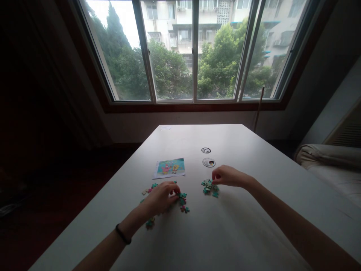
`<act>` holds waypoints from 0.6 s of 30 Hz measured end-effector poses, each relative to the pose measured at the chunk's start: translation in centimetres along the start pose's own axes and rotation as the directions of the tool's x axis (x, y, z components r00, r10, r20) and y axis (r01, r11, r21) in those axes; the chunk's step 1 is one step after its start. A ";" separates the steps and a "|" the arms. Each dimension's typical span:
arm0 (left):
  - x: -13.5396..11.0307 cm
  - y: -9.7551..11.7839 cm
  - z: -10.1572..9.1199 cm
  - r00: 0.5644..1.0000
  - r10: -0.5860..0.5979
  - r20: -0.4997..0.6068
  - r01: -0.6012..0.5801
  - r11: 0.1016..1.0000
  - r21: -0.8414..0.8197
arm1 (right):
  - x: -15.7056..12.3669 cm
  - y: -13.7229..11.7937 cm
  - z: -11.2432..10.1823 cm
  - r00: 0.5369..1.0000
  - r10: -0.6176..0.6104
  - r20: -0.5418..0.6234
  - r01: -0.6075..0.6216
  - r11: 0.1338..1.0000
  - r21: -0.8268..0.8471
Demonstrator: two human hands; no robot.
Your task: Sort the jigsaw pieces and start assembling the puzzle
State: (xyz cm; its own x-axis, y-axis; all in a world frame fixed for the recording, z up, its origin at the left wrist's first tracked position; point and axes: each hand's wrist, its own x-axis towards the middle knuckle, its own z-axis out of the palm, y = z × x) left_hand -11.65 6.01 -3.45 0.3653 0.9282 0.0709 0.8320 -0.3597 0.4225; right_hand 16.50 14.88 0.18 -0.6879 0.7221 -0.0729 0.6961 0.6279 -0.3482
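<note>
Jigsaw puzzle pieces, mostly teal with some pink and pale ones, lie in two groups on a white table. My left hand (pixel 163 195), with a dark band at its wrist, is over the left group (pixel 182 198) and hides part of it. Its thumb and fingers pinch at a teal puzzle piece. At the smaller right pile (pixel 207 186), my right hand (pixel 225 175) has its fingertips pressed together on a puzzle piece at the pile's edge; that piece is mostly hidden. Behind the left group is a picture sheet (pixel 170 167) showing colourful cartoon figures on teal.
Two round items, one nearer (pixel 209 162) and one farther (pixel 205 150), lie on the white table (pixel 225 233) beyond the right pile. A pale paper (pixel 166 128) is at the far left corner. A window fills the wall behind; a light cushion (pixel 329 158) is at the right.
</note>
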 end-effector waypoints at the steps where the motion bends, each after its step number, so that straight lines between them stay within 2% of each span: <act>1: 0.1 -0.2 0.1 1.000 0.008 -0.005 -0.008 1.000 -0.013 | 0.0 -0.1 0.0 1.000 -0.021 -0.021 0.021 1.000 0.015; 4: 0.3 -0.4 -0.1 0.999 0.011 -0.031 -0.013 0.998 -0.060 | 0.1 -1.2 0.2 0.982 -0.105 -0.160 0.121 0.988 0.094; 8: 0.5 -0.1 -0.2 0.994 -0.019 -0.108 0.010 0.996 -0.085 | 0.3 -3.2 1.2 0.923 -0.184 -0.337 0.249 0.955 0.162; 13: 0.7 0.4 -0.6 0.985 -0.037 -0.167 0.021 0.995 -0.094 | 0.0 -5.6 3.7 0.877 -0.264 -0.401 0.339 0.932 0.129; 18: 0.7 0.5 -1.8 0.991 -0.032 -0.133 0.020 0.996 -0.092 | -0.5 -7.7 5.8 0.837 -0.335 -0.433 0.395 0.917 0.052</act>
State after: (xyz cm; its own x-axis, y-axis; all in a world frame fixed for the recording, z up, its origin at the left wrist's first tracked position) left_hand -11.73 6.59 -1.50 0.2796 0.9437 0.1766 0.7971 -0.3307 0.5052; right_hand 10.28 8.06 -2.57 -0.7201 0.5193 0.4603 0.3563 0.8459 -0.3969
